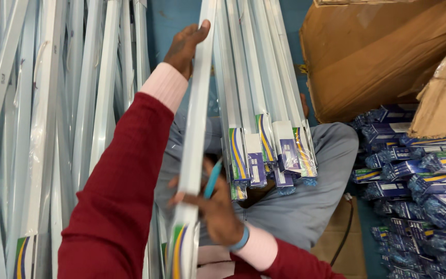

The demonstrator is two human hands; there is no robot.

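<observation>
Nearest the camera, a dark red sleeve with a pale pink cuff runs up the middle of the head view, ending in the person's left hand [187, 45]. That hand's fingers are curled around the upper part of 1 long white tube-light box [196, 134], thumb pressed on its near face, holding it upright and slightly tilted. The box is wrapped in clear plastic and has a coloured printed end [180, 253] at the bottom of the picture.

Lower down, the right hand [213, 211] wears a blue wristband and the same red sleeve and pink cuff. Its fingers are closed around a teal pen [213, 178], whose tip points up at or just beside the held box; whether it touches the surface cannot be told.

Just to the right, a bundle of similar long boxes [264, 103] leans across the person's grey-trousered lap [305, 206], printed ends down. To the left, many more white boxes [52, 113] stand leaning together. At the far right sit stacks of small blue cartons in plastic wrap [414, 181], with brown cardboard [372, 57] above them and a blue floor [171, 20] showing between the stacks.

Judging from the pose, the step in hand looks like marking or checking this single box with the pen. A next move would call for a steady left-hand grip, so the slim box does not swing, while the pen tip meets the wrapped face.
</observation>
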